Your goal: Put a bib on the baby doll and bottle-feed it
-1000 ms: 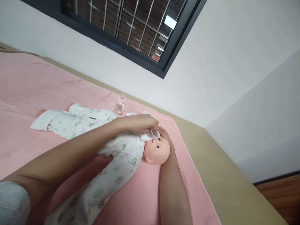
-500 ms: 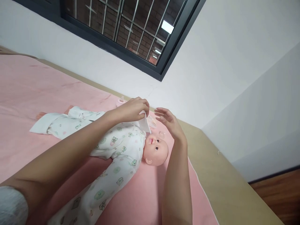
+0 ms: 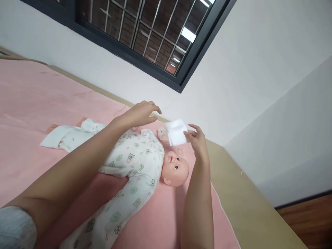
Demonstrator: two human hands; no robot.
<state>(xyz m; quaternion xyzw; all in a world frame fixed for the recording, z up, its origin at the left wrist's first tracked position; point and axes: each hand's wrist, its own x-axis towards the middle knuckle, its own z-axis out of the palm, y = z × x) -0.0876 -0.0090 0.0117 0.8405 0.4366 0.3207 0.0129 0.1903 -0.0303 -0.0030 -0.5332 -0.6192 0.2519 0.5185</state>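
A baby doll (image 3: 178, 168) in a white printed sleepsuit (image 3: 132, 162) lies on its back on a pink blanket (image 3: 31, 103), head toward the right. My right hand (image 3: 198, 140) is raised above the doll's head and pinches a small white cloth (image 3: 176, 132) by its edge. My left hand (image 3: 141, 113) hovers above the doll's chest with the fingers spread and nothing in it.
The blanket covers a tan surface (image 3: 249, 207) that runs along a white wall. A dark-framed barred window (image 3: 145, 31) is above. A small packet (image 3: 163, 133) lies on the blanket behind the cloth. Wooden floor (image 3: 308, 221) shows at the lower right.
The white cloth has passed from my left hand to my right hand. Both hands have lifted away from the doll's face, and my left hand has opened.
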